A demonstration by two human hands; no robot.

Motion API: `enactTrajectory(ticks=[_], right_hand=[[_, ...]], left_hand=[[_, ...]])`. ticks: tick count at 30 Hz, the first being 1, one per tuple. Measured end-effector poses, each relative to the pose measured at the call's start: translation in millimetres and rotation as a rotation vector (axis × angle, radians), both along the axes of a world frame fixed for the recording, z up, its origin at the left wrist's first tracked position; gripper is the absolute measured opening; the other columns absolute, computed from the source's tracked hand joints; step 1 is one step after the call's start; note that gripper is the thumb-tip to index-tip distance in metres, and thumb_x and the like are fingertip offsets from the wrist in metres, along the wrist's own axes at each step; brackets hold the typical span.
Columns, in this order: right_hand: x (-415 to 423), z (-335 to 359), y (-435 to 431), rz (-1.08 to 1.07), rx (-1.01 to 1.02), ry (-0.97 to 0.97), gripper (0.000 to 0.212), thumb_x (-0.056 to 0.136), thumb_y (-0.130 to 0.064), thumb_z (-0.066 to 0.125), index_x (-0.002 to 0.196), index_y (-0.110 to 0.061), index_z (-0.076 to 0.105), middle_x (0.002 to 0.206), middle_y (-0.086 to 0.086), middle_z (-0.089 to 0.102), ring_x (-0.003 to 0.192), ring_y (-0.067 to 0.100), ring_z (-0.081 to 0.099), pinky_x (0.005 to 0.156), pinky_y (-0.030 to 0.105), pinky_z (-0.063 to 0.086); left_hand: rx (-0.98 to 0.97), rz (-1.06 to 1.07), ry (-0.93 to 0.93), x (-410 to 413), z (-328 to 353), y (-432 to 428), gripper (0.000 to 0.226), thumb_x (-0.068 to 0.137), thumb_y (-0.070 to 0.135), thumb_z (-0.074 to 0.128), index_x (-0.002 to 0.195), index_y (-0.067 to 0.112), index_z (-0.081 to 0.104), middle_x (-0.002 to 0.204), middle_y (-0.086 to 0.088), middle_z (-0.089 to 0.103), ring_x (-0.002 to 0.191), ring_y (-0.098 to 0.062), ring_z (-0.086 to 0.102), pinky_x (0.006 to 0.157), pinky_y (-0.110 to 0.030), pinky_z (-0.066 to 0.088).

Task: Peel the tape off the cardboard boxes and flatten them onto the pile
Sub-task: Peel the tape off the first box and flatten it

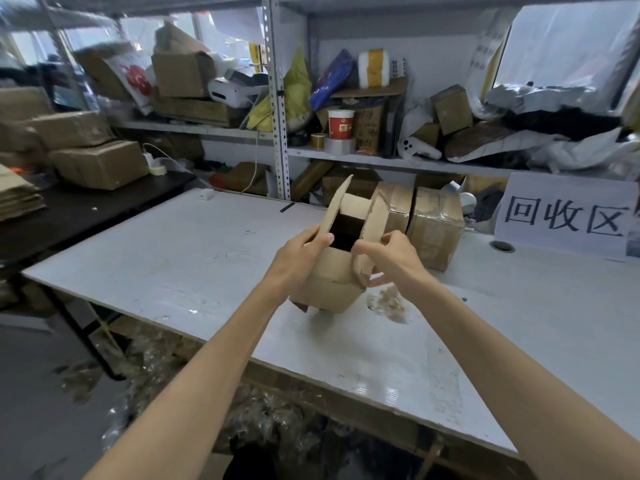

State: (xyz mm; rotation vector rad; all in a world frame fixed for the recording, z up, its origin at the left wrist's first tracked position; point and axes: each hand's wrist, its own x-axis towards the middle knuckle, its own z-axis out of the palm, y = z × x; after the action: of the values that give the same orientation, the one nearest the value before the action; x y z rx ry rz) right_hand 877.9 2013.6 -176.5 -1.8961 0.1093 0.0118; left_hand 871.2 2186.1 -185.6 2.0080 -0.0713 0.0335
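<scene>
A small brown cardboard box [334, 278] is held just above the white table [180, 258], its top flaps standing open over a dark inside. My left hand [300, 252] grips the box's left wall and flap, thumb at the opening. My right hand [388, 256] pinches the near right flap at the box's right edge. A crumpled wad of clear tape [388, 303] lies on the table right of the box. Two taped boxes [426, 223] stand side by side behind it.
A white sign with black characters [564, 216] leans at the table's back right. Metal shelves [280, 98] behind hold boxes, bags, a red cup and tape rolls. Flattened cardboard [17, 195] is stacked at far left. Tape scraps [156, 362] litter the floor under the table.
</scene>
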Motion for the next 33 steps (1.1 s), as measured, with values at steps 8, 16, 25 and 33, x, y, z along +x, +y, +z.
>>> enactTrajectory(ticks=[8,16,25,33], right_hand=[[-26.1,19.7,2.3,-0.017,0.289,-0.077,0.025,0.076,0.007,0.056,0.1,-0.001,0.051,0.089,0.017,0.051,0.083,0.029,0.059,0.047,0.024,0.053],[-36.0,33.1,-21.8,-0.155,0.113,-0.196,0.076,0.068,-0.036,0.078,0.127,-0.011,0.037,0.121,0.007,0.048,0.11,0.024,0.052,0.084,0.039,0.053],[-39.2,52.6,-83.9,-0.239,-0.268,-0.326,0.09,0.059,-0.045,0.086,0.133,-0.015,0.044,0.119,0.004,0.054,0.107,0.022,0.053,0.09,0.04,0.051],[-30.4,38.9,-99.4,-0.284,-0.189,-0.205,0.068,0.063,-0.04,0.084,0.112,-0.021,0.042,0.115,0.007,0.048,0.103,0.023,0.05,0.087,0.038,0.049]], left_hand=[[0.178,0.129,-0.17,-14.2,36.6,0.1,0.067,0.095,0.068,0.028,0.15,0.032,0.037,0.133,-0.002,0.052,0.118,-0.025,0.051,0.089,-0.046,0.055],[-0.033,0.233,-0.429,-29.3,42.3,-9.7,0.058,0.085,0.057,0.053,0.123,0.016,0.067,0.102,0.001,0.067,0.098,-0.022,0.064,0.078,-0.039,0.06],[-0.129,0.191,-0.317,-20.4,39.0,-33.2,0.081,0.062,0.072,0.067,0.127,0.024,0.063,0.114,0.008,0.061,0.114,-0.017,0.055,0.093,-0.036,0.054],[-0.126,0.192,-0.227,-8.7,30.8,-65.3,0.079,0.058,0.026,0.096,0.116,0.018,0.042,0.124,-0.009,0.053,0.113,-0.022,0.054,0.089,-0.032,0.054]])
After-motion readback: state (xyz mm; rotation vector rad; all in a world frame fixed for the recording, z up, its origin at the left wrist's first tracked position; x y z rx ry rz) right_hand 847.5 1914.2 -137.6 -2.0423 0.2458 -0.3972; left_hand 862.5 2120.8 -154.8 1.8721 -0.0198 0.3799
